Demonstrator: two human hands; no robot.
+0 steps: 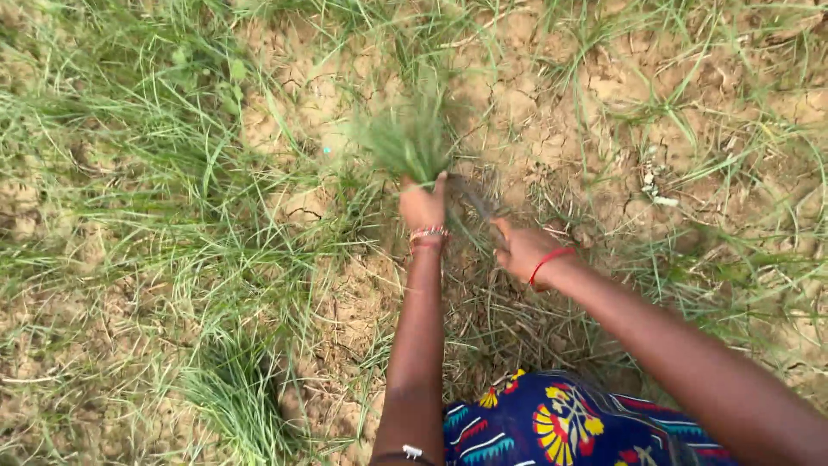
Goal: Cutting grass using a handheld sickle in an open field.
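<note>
- The tuft of green grass is bunched in your left hand, blades fanning up and away from the fist, blurred at the tips; it stands just above the dry, cracked soil.
- Your left hand is clenched around the base of that tuft, thumb up along it, with beaded bangles at the wrist just behind the grip.
- Just to the right of that grip, your right hand is closed on the handle of a small dark-bladed cutting tool (it looks like a sickle, though blur hides its shape); the blade points toward the base of the tuft, close to your left fingers.
- A red thread bracelet circles the right wrist behind the tool hand.
- Risk, as I judge it: the blade sits very near your left thumb and knuckles, so a slip could nick them.
- The dry stalks beneath both hands could snag the blade and jerk it off line.
- The hard, cracked ground might stop the edge abruptly.
- Nearer you, patterned blue cloth covers your knee; a thick grass clump stands well to the left of the grip.
</note>
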